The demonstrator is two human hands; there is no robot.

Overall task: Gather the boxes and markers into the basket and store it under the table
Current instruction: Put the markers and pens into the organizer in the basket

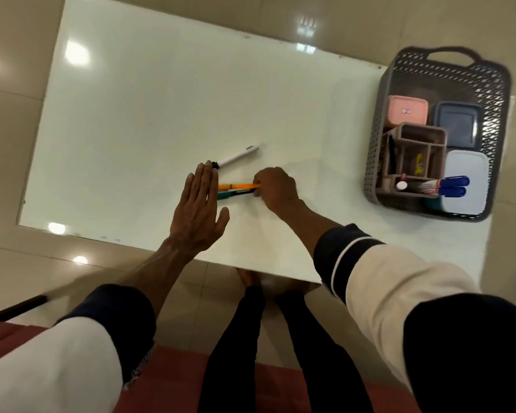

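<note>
The right hand [276, 187] is curled around one end of 2 slim markers lying side by side on the glossy white table [161, 99]: an orange marker [237, 186] and a dark green marker [234, 193] just beneath it. The left hand [200, 210] is flat and spread, holding nothing, its fingers [204, 177] pressed against the opposite ends of these 2 markers. Just beyond the left fingertips lies a white marker with a black cap [236, 158], angled on the table and apart from the pair.

Well to the right, at the table's corner, stands a grey perforated plastic basket [447, 64]. It holds a pink lidded box [407, 110], a dark blue lidded box [457, 123], a white lidded box [466, 165], a beige divided organiser [414, 150] and 2 blue-capped markers [447, 186] lying across it.
</note>
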